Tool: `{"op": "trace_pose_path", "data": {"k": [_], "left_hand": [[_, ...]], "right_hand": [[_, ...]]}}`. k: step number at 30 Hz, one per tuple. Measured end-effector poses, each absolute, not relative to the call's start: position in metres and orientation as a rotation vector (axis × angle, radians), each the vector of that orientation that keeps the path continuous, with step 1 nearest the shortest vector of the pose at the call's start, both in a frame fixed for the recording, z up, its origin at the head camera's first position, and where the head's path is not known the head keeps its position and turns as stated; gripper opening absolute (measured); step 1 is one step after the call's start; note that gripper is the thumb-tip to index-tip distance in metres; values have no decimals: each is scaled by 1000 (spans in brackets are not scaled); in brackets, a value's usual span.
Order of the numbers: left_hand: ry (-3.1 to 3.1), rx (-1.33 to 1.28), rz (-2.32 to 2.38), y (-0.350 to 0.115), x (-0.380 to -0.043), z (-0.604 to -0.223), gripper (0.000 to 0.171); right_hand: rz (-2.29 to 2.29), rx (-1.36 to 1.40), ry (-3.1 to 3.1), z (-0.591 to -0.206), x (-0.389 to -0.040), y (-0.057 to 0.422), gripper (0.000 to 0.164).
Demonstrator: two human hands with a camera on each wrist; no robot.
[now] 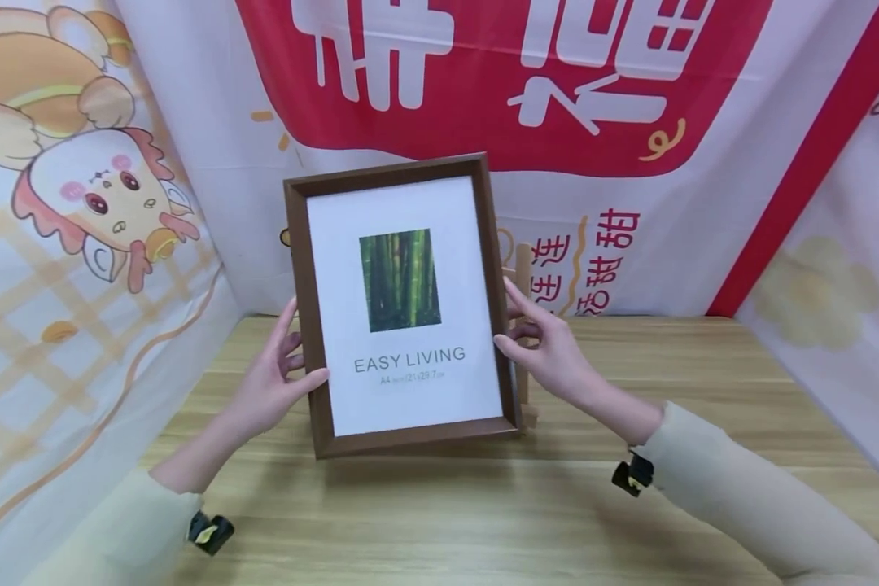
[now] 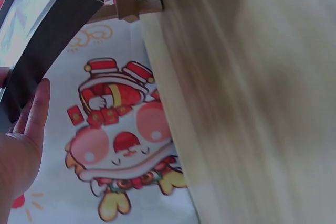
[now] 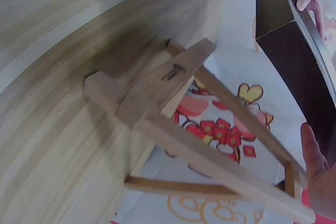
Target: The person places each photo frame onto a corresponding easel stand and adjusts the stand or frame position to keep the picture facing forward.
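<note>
A brown picture frame is held up above the table, its front with the bamboo picture and "EASY LIVING" print facing me. It tilts slightly in the head view. My left hand grips its left side, thumb on the front edge and fingers behind. On the opposite side my right hand holds the frame between thumb and fingers. Behind the frame stands a small wooden easel, mostly hidden in the head view. The right wrist view shows its legs and lower ledge on the table, apart from the frame's dark side.
The wood-grain table stretches in front of and beside the frame. A white cloth with red printing hangs along its back edge. Cloths with cartoon prints close off the left and right sides.
</note>
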State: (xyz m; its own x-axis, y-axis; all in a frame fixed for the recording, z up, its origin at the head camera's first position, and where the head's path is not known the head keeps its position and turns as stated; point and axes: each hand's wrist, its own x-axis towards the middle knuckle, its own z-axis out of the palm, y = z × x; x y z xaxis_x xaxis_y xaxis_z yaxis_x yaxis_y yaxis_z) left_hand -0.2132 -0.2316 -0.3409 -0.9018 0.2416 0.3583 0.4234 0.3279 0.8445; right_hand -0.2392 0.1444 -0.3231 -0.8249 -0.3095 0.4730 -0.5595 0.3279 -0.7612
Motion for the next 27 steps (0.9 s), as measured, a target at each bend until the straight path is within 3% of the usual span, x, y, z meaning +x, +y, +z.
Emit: {"op": "trace_pose_path", "data": {"k": [20,27], "left_hand": [[-2407,-791,-1440,-178,-272,-317,98],[-2416,-792,-1406,-164,-285,-319,98]], "right_hand": [[1388,617,-2194,-328,-245,191,76],[1304,604,-2186,-312,-224,187,71]]}}
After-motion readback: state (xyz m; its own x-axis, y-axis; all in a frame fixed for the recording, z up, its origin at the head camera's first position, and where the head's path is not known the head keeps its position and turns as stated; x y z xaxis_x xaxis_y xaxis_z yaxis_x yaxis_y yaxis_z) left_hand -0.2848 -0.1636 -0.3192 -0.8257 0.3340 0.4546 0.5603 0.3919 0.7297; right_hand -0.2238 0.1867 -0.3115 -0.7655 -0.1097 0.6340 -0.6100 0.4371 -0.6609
